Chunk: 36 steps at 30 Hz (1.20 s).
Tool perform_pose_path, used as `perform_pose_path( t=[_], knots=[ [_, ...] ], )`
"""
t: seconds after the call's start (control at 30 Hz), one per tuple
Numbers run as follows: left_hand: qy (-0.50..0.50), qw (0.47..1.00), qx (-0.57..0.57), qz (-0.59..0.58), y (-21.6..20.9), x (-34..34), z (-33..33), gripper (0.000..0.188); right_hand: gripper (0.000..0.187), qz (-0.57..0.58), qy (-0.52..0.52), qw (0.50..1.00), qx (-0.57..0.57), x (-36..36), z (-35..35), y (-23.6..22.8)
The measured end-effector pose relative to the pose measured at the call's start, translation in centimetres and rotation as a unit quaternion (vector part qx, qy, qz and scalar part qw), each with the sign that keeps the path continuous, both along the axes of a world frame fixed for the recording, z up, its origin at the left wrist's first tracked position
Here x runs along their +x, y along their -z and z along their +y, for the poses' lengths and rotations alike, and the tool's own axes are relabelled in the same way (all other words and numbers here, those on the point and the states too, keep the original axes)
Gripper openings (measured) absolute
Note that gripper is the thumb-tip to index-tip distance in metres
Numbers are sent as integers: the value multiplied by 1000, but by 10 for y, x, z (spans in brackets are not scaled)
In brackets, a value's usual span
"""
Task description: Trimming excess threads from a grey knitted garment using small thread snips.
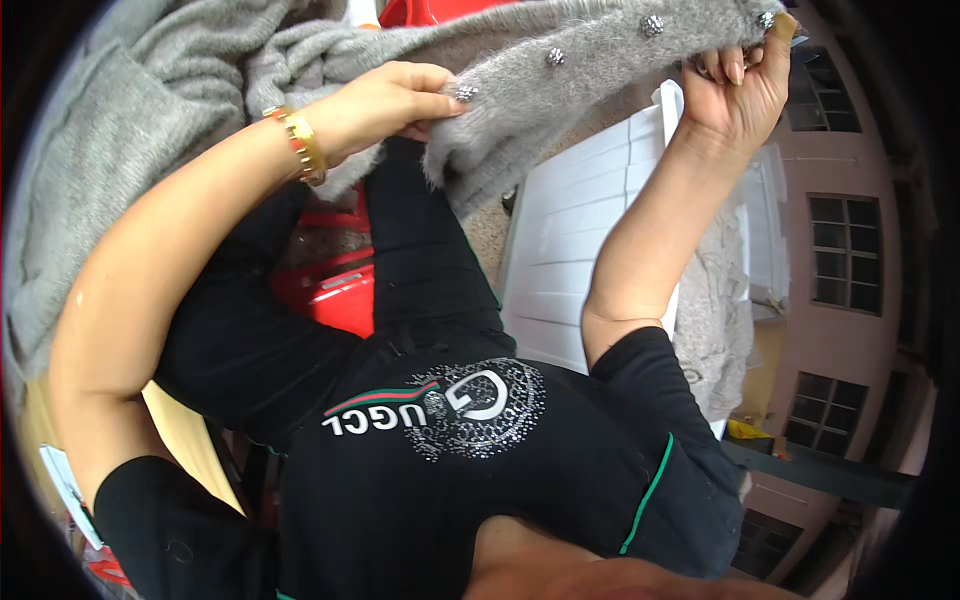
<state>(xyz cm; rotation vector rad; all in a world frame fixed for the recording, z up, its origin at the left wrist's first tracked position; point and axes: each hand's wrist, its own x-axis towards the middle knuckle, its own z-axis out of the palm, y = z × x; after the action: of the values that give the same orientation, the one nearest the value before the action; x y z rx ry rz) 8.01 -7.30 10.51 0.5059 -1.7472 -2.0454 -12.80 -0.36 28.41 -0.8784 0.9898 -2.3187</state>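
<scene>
A fuzzy grey knitted cardigan (600, 75) is stretched out between my hands, with several round, sparkly buttons along its edge. My left hand (400, 100) pinches the knit beside one button (466, 93), thumb on top. Farther right and higher, my right hand (735, 100) grips the other end of the strip at another button (766, 20). Its fingers curl inward, and something tan shows at the thumb tip. A loose part of the cardigan hangs just right of my left hand. What lies under the fingers is hidden.
More grey knitwear (130, 150) is heaped at the left. A red plastic stool (345, 295) shows between my legs. To the right stands a white ribbed plastic container (575, 210), with grey knit (712, 320) beyond my right forearm. Another red object (430, 12) is at the top.
</scene>
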Motion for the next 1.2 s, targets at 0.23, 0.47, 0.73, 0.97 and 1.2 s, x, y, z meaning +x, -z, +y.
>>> perform_pose_path(
  t=[0.23, 0.47, 0.73, 0.97, 1.2],
  knots=[
    [-88, 992, -84, -38, -106, 129, -6, 27, 22, 105, -187, 977, 22, -102, 23, 51],
    [-179, 975, -95, -87, -83, 192, -3, 29, 14, 132, -208, 959, 140, -64, 31, 130],
    [-239, 963, -35, -120, -33, 189, -12, 18, 17, 84, -215, 958, 173, -53, 29, 181],
    [-206, 969, -21, -132, -30, 181, -10, 16, 18, 69, -214, 947, 227, -44, 29, 184],
    [-168, 973, -10, -159, -35, 161, -9, 16, 18, 58, -220, 948, 224, -66, 40, 224]
  ],
)
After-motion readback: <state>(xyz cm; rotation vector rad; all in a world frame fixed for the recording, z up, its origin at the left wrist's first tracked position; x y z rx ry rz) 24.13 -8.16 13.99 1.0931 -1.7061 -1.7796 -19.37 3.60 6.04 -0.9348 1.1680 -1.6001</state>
